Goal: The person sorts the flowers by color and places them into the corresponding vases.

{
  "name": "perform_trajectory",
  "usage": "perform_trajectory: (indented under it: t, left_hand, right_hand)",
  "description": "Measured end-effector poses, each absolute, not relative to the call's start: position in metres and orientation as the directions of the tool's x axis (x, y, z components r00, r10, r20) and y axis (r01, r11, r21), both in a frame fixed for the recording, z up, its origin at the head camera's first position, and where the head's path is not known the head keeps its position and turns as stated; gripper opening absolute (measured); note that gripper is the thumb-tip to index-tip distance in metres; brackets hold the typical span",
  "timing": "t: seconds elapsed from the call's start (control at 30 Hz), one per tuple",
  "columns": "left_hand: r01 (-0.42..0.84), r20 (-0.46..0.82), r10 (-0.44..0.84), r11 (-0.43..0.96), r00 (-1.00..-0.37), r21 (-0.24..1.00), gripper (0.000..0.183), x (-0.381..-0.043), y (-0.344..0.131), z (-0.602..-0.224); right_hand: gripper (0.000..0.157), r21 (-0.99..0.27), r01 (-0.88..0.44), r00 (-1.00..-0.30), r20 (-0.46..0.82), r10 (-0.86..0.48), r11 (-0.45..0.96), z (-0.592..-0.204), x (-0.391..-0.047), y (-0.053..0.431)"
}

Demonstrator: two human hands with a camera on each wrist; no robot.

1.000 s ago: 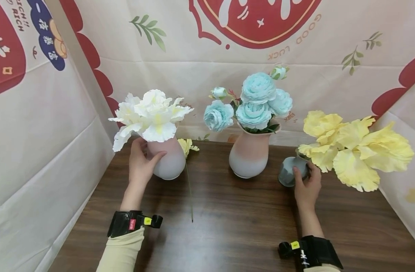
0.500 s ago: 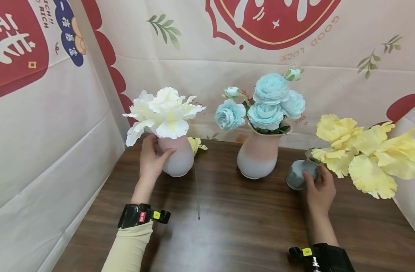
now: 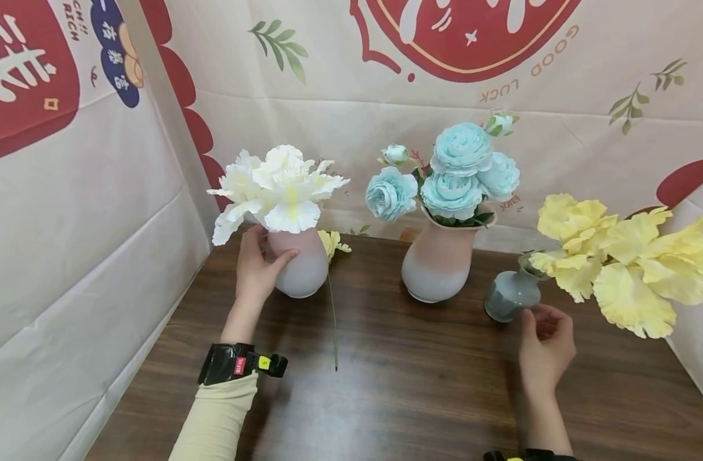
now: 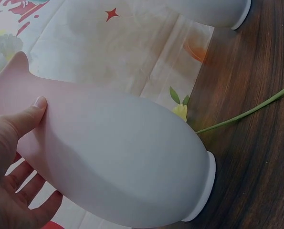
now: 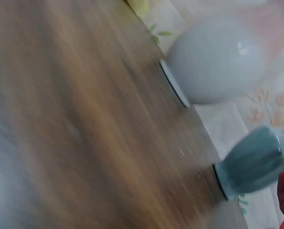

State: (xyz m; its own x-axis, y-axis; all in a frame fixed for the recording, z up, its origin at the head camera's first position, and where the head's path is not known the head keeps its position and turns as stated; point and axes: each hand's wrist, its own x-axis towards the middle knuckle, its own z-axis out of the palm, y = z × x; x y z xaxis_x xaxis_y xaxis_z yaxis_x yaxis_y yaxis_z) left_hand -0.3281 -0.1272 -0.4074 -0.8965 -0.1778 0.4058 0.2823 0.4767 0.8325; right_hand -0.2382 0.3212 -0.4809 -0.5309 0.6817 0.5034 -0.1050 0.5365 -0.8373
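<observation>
In the head view my left hand grips the neck of a pink-and-white vase, thumb in front and fingers at its far left side. White flowers with yellow streaks stand in this vase. The left wrist view shows the thumb on the pink part of the vase, fingers beneath. My right hand hovers just in front of a small grey-blue vase, fingers loosely bent and nothing held. Large yellow flowers lean rightward out of that vase. In the right wrist view the small vase stands upright beside my fingertips.
A second pink-and-white vase with light blue flowers stands between the two hands. A yellow flower with a long thin stem lies on the dark wooden table. Printed cloth hangs behind the table and along its sides.
My right hand has let go of the small grey-blue vase and drawn back toward me. My left hand keeps its grip on its vase. The head view has shifted slightly left.
</observation>
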Motion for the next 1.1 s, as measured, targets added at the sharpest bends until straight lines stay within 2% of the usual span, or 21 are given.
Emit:
perform_trajectory:
  t: [0.13, 0.23, 0.37, 0.47, 0.57, 0.67, 1.1]
  left_hand:
    - [0.285, 0.408, -0.178, 0.474, -0.896, 0.833, 0.075, -0.328, -0.127, -0.407]
    - [0.281, 0.405, -0.182, 0.474, -0.896, 0.834, 0.074, -0.329, -0.128, -0.406]
    - [0.285, 0.407, -0.180, 0.470, -0.896, 0.836, 0.074, -0.330, -0.128, -0.407]
    - [0.292, 0.411, -0.174, 0.467, -0.895, 0.834, 0.074, -0.331, -0.128, -0.408]
    - [0.297, 0.417, -0.173, 0.468, -0.892, 0.832, 0.074, -0.332, -0.127, -0.408]
    - [0.299, 0.416, -0.171, 0.466, -0.893, 0.833, 0.074, -0.332, -0.126, -0.409]
    - [0.284, 0.397, -0.162, 0.468, -0.903, 0.837, 0.074, -0.334, -0.128, -0.409]
  right_hand:
    - [0.015, -0.804, -0.162, -0.610, 0.538, 0.582, 0.573, -0.478, -0.235, 0.295]
    - [0.011, -0.791, -0.186, -0.719, 0.514, 0.468, 0.583, -0.473, -0.238, 0.273]
    - [0.015, -0.769, -0.157, -0.882, 0.391, 0.262, 0.619, -0.470, -0.245, 0.244]
    - [0.023, -0.754, -0.167, -0.955, 0.284, 0.086, 0.636, -0.472, -0.252, 0.224]
    - [0.027, -0.768, -0.187, -0.977, 0.213, -0.032, 0.613, -0.474, -0.258, 0.203]
    - [0.029, -0.786, -0.175, -0.984, 0.155, -0.085, 0.593, -0.476, -0.265, 0.183]
    - [0.023, -0.846, 0.006, -0.987, -0.091, -0.133, 0.533, -0.484, -0.285, 0.123]
